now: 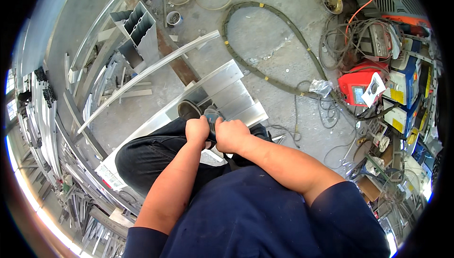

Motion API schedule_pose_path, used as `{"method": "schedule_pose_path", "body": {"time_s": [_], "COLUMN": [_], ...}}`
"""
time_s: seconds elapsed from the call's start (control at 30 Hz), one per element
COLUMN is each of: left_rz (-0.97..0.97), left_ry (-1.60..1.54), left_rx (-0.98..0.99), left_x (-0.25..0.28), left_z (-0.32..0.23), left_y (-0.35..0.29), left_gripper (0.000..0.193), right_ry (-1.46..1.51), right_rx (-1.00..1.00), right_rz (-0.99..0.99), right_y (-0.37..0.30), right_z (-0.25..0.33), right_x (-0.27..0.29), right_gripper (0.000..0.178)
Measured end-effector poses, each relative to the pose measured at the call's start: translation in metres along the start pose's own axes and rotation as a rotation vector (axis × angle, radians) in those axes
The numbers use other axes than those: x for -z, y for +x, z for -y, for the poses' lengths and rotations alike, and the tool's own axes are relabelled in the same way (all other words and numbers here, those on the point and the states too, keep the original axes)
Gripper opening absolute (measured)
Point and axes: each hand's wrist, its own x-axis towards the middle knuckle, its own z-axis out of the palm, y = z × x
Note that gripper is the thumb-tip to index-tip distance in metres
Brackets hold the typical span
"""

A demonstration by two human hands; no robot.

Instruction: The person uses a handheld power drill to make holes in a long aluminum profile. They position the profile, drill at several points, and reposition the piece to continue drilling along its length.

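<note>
Both my hands close around a grey-and-teal power tool (212, 115) held low between my knees; most of its body is hidden by my fingers. My left hand (197, 130) grips its left side, and my right hand (231, 135) wraps around the right side. Just beyond and below the tool lies a wide silver metal profile (230, 92) with lengthwise ridges. My dark shoe (189, 110) rests beside the profile, left of the tool. The tool's working end is too small to make out, and whether it touches the metal I cannot tell.
A long thin metal strip (151, 74) crosses ahead on the left, near an upright hollow profile (144, 31). Many metal lengths are piled at left. A wrapped hose (283, 19) loops over the floor; a red machine (352, 85) and tangled cables stand at right.
</note>
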Motion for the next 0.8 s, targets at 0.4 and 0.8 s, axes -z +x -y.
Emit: {"method": "schedule_pose_path", "body": {"time_s": [0.4,0.8], "left_rz": [0.002,-0.013], "left_ry": [0.210,0.263], "left_rx": [-0.180,-0.173], "left_x": [-0.009,-0.010], "left_z": [0.024,0.020], "left_y": [0.034,0.033], "left_gripper": [0.046,0.047], "right_ry": [0.060,0.056], "right_rx": [-0.043,-0.054], "right_rz": [-0.096,-0.084], "right_y": [0.011,0.012], "right_z": [0.007,0.006], "right_x": [-0.010,-0.015], "right_gripper": [0.056,0.060]}}
